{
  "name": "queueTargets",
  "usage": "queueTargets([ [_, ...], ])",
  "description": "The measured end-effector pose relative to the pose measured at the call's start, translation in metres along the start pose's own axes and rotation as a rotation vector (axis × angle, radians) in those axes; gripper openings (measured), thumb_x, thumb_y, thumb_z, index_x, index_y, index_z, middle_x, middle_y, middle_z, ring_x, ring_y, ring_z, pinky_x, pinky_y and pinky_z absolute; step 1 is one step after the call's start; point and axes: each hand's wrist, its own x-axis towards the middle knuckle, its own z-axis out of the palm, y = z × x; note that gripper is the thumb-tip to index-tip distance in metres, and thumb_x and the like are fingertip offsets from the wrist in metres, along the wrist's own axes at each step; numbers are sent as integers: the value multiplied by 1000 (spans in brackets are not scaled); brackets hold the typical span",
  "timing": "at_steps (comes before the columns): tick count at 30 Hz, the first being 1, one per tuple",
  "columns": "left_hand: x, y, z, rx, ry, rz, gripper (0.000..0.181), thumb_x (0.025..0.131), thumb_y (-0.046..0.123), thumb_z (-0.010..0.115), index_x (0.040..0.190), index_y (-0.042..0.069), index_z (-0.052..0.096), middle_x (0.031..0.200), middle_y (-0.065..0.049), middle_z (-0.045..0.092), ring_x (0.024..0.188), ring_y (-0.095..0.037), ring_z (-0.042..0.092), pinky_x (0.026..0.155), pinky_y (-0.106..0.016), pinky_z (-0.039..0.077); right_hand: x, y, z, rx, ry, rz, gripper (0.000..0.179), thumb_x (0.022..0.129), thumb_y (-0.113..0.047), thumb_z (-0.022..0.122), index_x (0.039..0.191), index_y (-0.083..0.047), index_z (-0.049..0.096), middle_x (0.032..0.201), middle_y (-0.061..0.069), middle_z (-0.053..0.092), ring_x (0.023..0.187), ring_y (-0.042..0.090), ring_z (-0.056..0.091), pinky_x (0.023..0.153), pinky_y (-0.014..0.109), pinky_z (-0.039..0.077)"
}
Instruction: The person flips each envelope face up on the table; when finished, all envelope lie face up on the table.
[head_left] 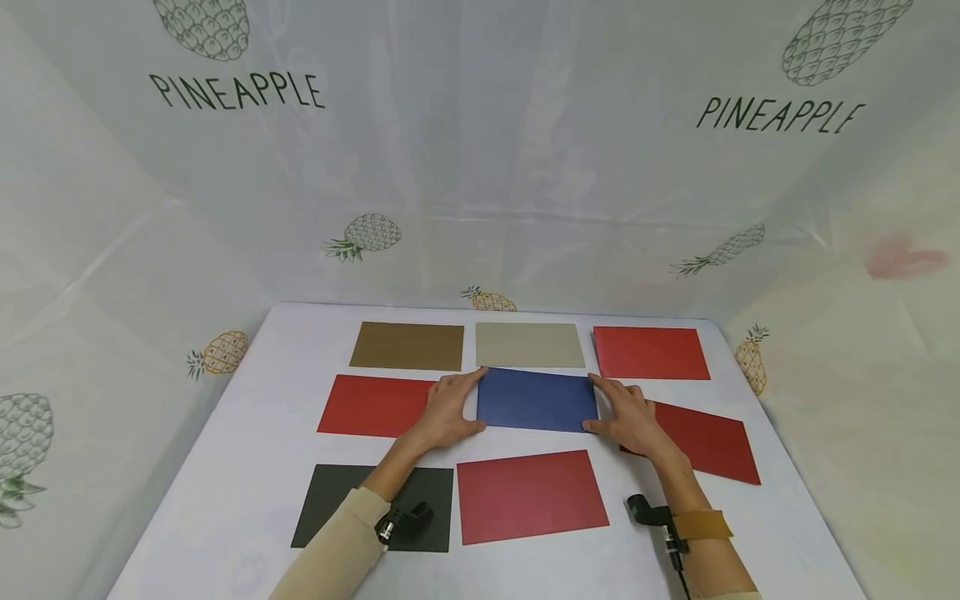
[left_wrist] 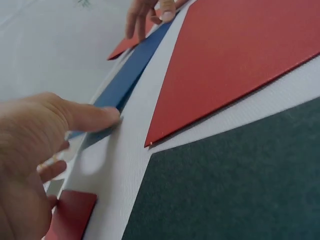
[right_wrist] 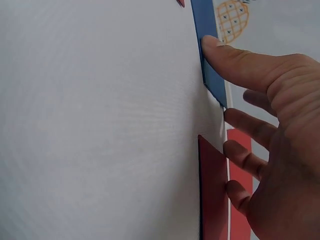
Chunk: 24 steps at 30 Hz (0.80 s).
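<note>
A blue rectangular card (head_left: 537,400) lies in the middle of the white table, between both hands in the head view. At its left end, my left hand (head_left: 450,408) spreads thumb and index finger to the two corners. My right hand (head_left: 630,417) does likewise at the right end, its other fingers above a dark red card (head_left: 708,442). The left wrist view has the left thumb lying over the blue card's end (left_wrist: 135,65). In the right wrist view, the right thumb touches the blue card's near edge (right_wrist: 212,75). A red card (head_left: 375,406) lies partly behind the left hand.
Along the back lie a brown card (head_left: 407,347), a beige card (head_left: 529,345) and a red card (head_left: 651,352). Nearer are a dark green card (head_left: 337,492), partly under the left forearm, and another red card (head_left: 532,497). Pineapple-printed sheeting (head_left: 480,167) hangs around the white table (head_left: 225,508).
</note>
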Motion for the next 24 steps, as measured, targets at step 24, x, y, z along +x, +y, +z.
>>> queueTargets([
  [24,-5,-7,-15,-371,52,231,68,82,2,81,145,8,53,119,-12,60,103,-30,64,97,-47,49,2,5,4,54,43,-18,84,83,-30,82,153,-12,41,143,22,51,123,44,45,93,66,28],
])
